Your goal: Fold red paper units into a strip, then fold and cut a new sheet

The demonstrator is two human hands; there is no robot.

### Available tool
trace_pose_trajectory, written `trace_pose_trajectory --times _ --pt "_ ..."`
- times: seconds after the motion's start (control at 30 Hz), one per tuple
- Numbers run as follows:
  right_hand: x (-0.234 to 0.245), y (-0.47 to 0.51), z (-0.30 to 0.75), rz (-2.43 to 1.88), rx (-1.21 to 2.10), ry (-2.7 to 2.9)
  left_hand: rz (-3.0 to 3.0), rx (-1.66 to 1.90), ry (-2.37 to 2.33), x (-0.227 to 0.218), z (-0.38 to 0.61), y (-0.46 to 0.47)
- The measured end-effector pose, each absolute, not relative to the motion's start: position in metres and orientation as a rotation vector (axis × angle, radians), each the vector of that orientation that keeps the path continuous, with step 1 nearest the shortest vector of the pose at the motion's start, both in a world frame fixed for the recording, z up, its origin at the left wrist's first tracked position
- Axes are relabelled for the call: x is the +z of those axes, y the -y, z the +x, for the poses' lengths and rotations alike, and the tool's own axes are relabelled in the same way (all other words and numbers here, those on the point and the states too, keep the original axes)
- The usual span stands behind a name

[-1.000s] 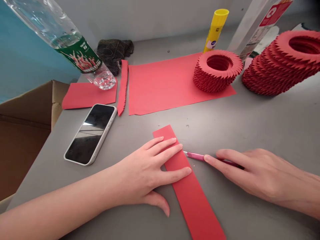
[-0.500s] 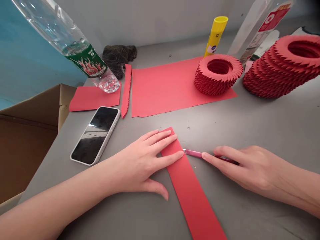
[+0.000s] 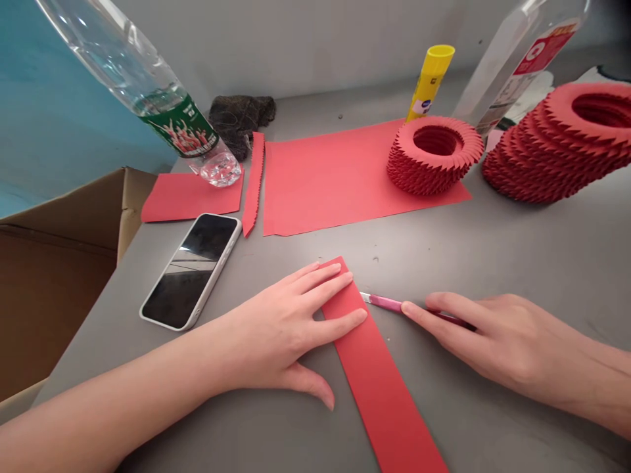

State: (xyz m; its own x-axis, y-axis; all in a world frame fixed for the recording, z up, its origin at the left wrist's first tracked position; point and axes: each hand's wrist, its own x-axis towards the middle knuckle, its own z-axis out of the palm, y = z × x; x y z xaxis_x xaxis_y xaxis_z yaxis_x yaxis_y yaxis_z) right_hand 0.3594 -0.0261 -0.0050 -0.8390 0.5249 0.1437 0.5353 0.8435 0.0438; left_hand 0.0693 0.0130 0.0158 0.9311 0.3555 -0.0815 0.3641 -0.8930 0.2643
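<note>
A long red paper strip (image 3: 389,387) lies on the grey tabletop, its lower end cut off by the frame. Across its upper end my left hand (image 3: 290,328) rests flat, fingers spread and thumb out on the table. My right hand (image 3: 493,335) grips a pink craft knife (image 3: 389,303), index finger stretched along the handle. The knife's metal blade tip is at the strip's right edge, beside my left fingertips; whether it touches the paper I cannot tell.
Behind lie a large red sheet (image 3: 320,184), a zigzag-edged strip (image 3: 253,187), folded red paper (image 3: 172,203), and a phone (image 3: 192,272). Stacked paper rings (image 3: 434,161), more rings (image 3: 547,151), a glue stick (image 3: 428,82), bottle (image 3: 182,128), another bottle (image 3: 522,66) and box (image 3: 123,203) surround them.
The whole view has shifted slightly, so everything sits a little lower. The blade tip has slid slightly up along the strip's edge relative to my left fingers.
</note>
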Motion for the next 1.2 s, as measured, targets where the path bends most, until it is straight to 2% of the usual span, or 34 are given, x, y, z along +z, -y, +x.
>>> trace_pose_trajectory --times 0.43,1.2 --pt "-0.018 0.006 0.353 -0.871 -0.331 2.794 2.821 0.003 -0.504 0.012 0.069 -0.013" --pt "-0.017 -0.007 0.352 -0.838 -0.397 2.81 2.848 0.041 -0.474 0.011 0.07 -0.014"
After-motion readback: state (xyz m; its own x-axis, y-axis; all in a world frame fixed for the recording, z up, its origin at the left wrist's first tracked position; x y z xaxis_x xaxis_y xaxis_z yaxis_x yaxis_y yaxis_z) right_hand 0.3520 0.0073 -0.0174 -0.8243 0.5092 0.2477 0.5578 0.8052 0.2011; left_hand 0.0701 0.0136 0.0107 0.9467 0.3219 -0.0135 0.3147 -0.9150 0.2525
